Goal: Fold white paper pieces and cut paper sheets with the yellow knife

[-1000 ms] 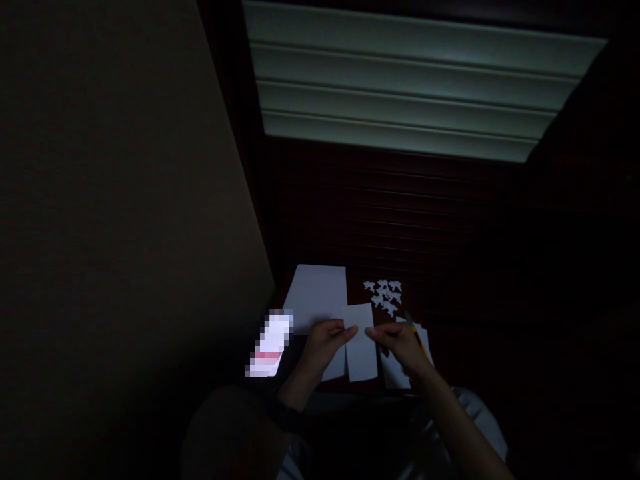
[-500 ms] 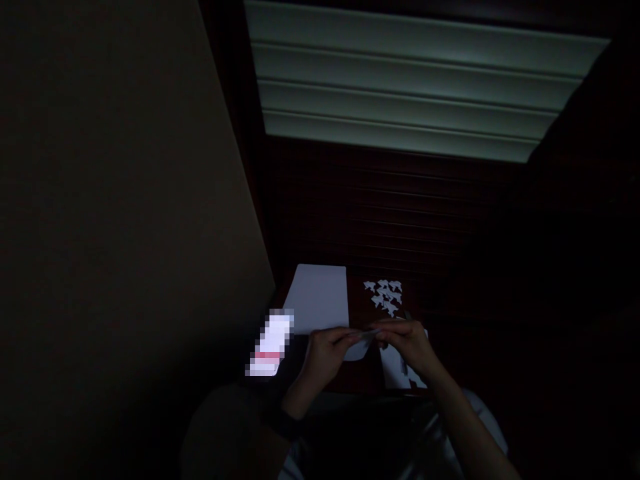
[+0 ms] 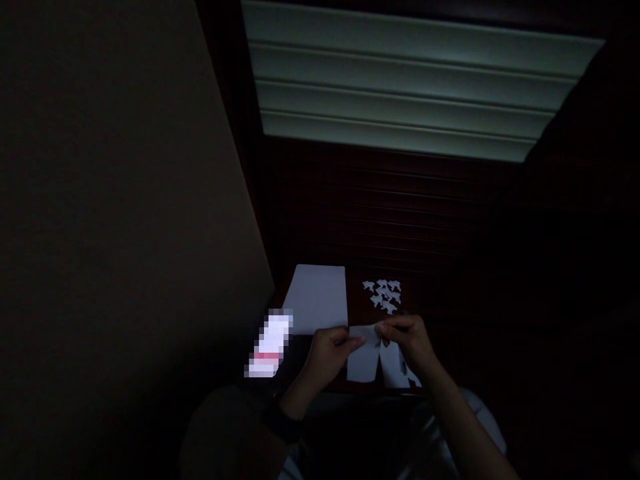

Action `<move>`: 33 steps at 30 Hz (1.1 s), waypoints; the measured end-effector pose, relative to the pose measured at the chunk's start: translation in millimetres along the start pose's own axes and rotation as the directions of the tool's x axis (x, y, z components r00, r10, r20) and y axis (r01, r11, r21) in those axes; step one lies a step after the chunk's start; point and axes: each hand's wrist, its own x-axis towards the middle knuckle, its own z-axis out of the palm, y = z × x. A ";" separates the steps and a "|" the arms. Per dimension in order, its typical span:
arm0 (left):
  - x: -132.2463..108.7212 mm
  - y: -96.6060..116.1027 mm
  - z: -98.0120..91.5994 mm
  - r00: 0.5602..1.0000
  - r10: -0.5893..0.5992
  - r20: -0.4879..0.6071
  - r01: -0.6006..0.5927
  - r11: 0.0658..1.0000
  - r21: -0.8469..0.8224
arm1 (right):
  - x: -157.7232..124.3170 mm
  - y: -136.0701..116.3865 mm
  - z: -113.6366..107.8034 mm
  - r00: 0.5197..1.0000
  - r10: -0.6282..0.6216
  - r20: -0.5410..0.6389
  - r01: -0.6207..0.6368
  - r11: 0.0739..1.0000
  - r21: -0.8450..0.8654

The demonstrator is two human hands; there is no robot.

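Observation:
In a dim room I hold a small white paper sheet (image 3: 364, 357) over a dark table (image 3: 357, 303). My left hand (image 3: 333, 353) pinches its upper left edge. My right hand (image 3: 406, 341) pinches its upper right corner. The sheet hangs down between both hands, folded shorter than a full strip. Several small white paper cutouts (image 3: 383, 295) lie in a cluster just beyond my right hand.
A larger white sheet (image 3: 319, 297) lies flat at the table's back left. Another white sheet with cut-out holes (image 3: 396, 368) lies under my right hand. A lit phone screen (image 3: 270, 345) glows at the left. A beige wall stands left; window blinds (image 3: 400, 80) are behind.
The sheet hung full length a second ago, was turned edge-on and folded half a second ago, and now hangs down again, shorter. Both hands kept their pinch and stayed close together.

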 end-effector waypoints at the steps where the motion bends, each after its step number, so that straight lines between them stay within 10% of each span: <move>1: -0.2 0.0 0.4 1.000 -0.008 0.021 0.009 0.999 -0.032 | 0.5 1.0 0.8 1.000 0.009 -0.020 -0.009 1.000 0.008; 20: 6.9 1.0 2.3 0.979 -0.173 -0.111 0.130 0.940 -0.314 | -2.1 33.1 7.0 0.986 0.163 -0.014 -0.164 0.984 -0.073; 33: 10.4 4.9 -4.9 0.979 -0.130 0.157 0.187 0.881 -0.435 | -3.6 41.1 0.3 0.975 0.196 0.105 -0.184 0.976 -0.117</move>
